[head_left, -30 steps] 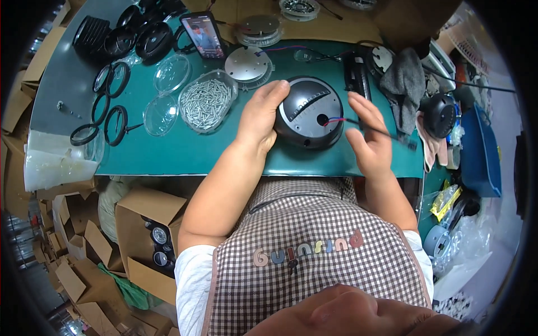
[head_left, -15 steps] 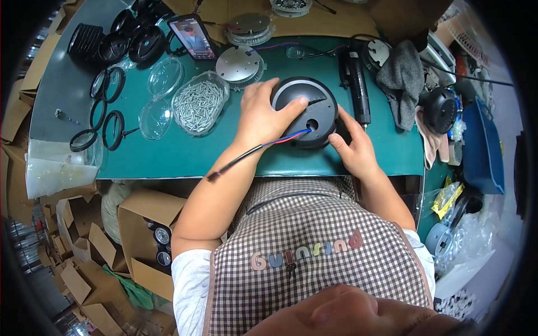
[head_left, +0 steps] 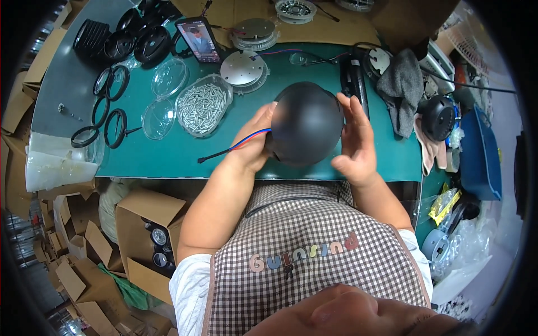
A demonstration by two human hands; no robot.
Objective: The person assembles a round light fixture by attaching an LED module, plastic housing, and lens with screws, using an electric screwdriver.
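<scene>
A smooth, round black lamp housing [head_left: 308, 123] is tilted up over the green worktable, its domed side toward me. My left hand [head_left: 253, 137] is closed on the housing's left edge, fingertips partly hidden by it. A thin cable [head_left: 238, 147] with red and blue wires comes out at that side, crosses my left hand and ends in a small dark connector. My right hand [head_left: 358, 143] is beside the right edge, fingers and thumb spread, palm toward the housing. It appears to hold nothing.
A clear tub [head_left: 180, 126] of screws stands left of my hands, near clear lenses [head_left: 158, 119] and black rings [head_left: 115, 129]. Behind are silver discs [head_left: 242, 67] and a propped phone [head_left: 199, 40]. A black power screwdriver [head_left: 356, 84] and a grey cloth [head_left: 400, 89] lie right.
The housing has been turned over, from its face with the round hole to its smooth dome. My left hand has shifted to its edge; my right hand has opened away from it.
</scene>
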